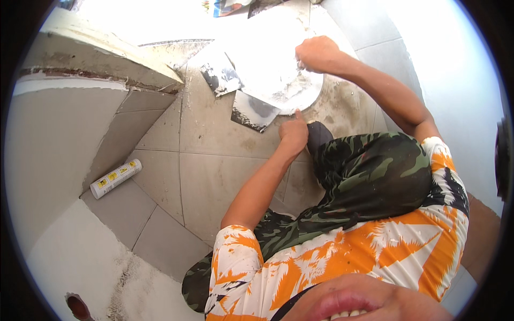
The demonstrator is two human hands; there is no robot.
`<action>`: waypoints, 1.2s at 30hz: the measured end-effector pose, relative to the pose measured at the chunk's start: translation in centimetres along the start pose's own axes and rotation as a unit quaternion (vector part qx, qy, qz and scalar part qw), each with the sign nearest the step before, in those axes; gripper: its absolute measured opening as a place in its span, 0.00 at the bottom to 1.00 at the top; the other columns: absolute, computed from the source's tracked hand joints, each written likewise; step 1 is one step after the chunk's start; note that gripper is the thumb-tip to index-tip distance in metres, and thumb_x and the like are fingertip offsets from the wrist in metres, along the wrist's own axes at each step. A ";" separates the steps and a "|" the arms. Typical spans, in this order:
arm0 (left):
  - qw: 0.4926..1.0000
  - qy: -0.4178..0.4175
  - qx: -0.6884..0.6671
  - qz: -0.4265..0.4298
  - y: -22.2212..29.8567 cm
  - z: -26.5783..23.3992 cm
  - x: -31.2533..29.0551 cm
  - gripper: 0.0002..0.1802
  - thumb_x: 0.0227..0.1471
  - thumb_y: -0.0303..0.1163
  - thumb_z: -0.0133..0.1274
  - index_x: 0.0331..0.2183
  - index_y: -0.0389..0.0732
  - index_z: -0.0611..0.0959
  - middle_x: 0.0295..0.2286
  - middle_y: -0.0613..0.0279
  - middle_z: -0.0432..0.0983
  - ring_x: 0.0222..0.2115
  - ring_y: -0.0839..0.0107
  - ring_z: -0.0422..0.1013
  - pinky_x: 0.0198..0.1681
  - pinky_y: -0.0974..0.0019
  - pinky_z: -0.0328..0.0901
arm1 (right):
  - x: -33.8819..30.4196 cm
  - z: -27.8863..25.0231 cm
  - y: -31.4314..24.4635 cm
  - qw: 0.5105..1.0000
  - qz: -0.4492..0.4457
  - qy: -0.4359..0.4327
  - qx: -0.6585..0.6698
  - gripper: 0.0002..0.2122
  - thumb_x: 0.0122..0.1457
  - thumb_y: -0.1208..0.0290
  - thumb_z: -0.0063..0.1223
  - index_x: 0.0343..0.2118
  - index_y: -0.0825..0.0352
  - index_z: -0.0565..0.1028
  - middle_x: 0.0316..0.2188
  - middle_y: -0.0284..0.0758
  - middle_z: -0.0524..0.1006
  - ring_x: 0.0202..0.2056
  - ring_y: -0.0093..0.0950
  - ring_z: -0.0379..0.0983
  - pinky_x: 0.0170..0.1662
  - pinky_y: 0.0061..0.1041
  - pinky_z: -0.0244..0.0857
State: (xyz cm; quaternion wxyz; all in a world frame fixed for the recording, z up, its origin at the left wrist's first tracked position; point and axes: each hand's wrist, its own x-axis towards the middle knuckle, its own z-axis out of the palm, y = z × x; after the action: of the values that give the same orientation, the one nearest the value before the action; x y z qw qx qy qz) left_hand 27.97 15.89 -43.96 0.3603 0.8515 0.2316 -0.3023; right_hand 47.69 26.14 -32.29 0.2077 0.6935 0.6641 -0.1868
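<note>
A round white basin (308, 99) stands on the tiled floor between my hands, holding a white, paste-like material; glare washes out much of it. My left hand (294, 132) is at its near rim, the index finger stretched onto the edge and the other fingers curled. My right hand (317, 53) is closed in a fist over the basin's right side; what it grips is hidden by the hand and the glare. Left of the basin lie two flat pieces smeared with white and black: a squarish piece (255, 111) touching the rim and another piece (218, 76) behind it.
A white cartridge tube (116, 178) with yellow labels lies on the floor at the left, near a tiled ledge (144, 101). My shoe (319, 135) is close to the basin. A pale wall (444, 75) rises on the right. Colourful packaging (230, 7) shows at the top.
</note>
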 end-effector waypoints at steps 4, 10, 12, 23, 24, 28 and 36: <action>1.000 0.009 0.010 0.022 0.2 -0.9 0.1 0.42 0.56 0.31 0.51 0.67 0.30 0.54 0.31 0.50 0.84 0.31 0.58 0.82 0.31 0.55 0.74 | 0.8 2.0 -0.2 1.000 0.024 0.013 0.008 0.08 0.50 0.74 0.54 0.28 0.74 0.81 0.27 0.51 0.82 0.31 0.45 0.82 0.34 0.41 0.76; 0.998 0.054 0.017 0.022 -1.1 0.3 0.2 0.41 0.58 0.30 0.49 0.67 0.31 0.53 0.29 0.52 0.84 0.29 0.59 0.81 0.28 0.57 0.73 | -0.7 -2.7 2.8 0.991 0.115 -0.065 0.011 0.12 0.54 0.62 0.66 0.33 0.68 0.84 0.29 0.40 0.84 0.33 0.35 0.83 0.35 0.36 0.76; 0.999 0.028 0.034 0.018 -0.4 0.5 0.5 0.41 0.58 0.29 0.49 0.68 0.32 0.53 0.30 0.53 0.84 0.29 0.59 0.81 0.28 0.57 0.73 | -0.8 0.1 4.3 0.988 0.138 -0.068 -0.004 0.10 0.54 0.65 0.63 0.31 0.68 0.84 0.29 0.42 0.84 0.34 0.37 0.83 0.36 0.38 0.76; 0.999 0.005 0.032 -0.014 -0.3 0.9 0.6 0.41 0.59 0.30 0.48 0.69 0.38 0.51 0.32 0.53 0.85 0.31 0.57 0.81 0.33 0.54 0.73 | -0.4 -0.5 -0.2 0.997 -0.023 0.034 -0.066 0.03 0.44 0.79 0.57 0.22 0.71 0.81 0.20 0.47 0.80 0.24 0.40 0.81 0.28 0.36 0.75; 0.999 0.001 0.033 -0.020 -0.2 1.2 0.4 0.41 0.59 0.30 0.48 0.69 0.39 0.51 0.32 0.53 0.84 0.31 0.57 0.81 0.33 0.55 0.73 | -1.8 -1.9 -1.1 0.996 -0.034 0.061 -0.058 0.03 0.43 0.79 0.58 0.22 0.71 0.81 0.20 0.47 0.80 0.25 0.39 0.81 0.28 0.35 0.75; 1.000 0.018 0.018 -0.016 0.2 0.9 0.7 0.42 0.59 0.30 0.49 0.70 0.40 0.51 0.31 0.52 0.84 0.31 0.57 0.81 0.33 0.55 0.73 | -0.8 0.5 -2.1 0.992 -0.037 0.034 -0.113 0.03 0.44 0.79 0.59 0.22 0.70 0.82 0.20 0.45 0.81 0.25 0.37 0.82 0.27 0.34 0.74; 0.999 0.020 0.029 -0.009 -0.3 1.7 0.7 0.44 0.57 0.31 0.51 0.69 0.36 0.50 0.31 0.52 0.84 0.31 0.57 0.81 0.32 0.55 0.73 | -1.6 1.1 -3.5 0.997 -0.028 -0.015 -0.066 0.04 0.46 0.79 0.58 0.25 0.70 0.82 0.23 0.44 0.82 0.29 0.37 0.83 0.31 0.35 0.76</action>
State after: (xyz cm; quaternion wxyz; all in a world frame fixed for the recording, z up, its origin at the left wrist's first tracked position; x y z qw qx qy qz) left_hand 27.71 14.92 -45.49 0.3277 0.8654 0.2376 -0.2953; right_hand 44.12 24.33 -32.49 0.2579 0.6562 0.6912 -0.1584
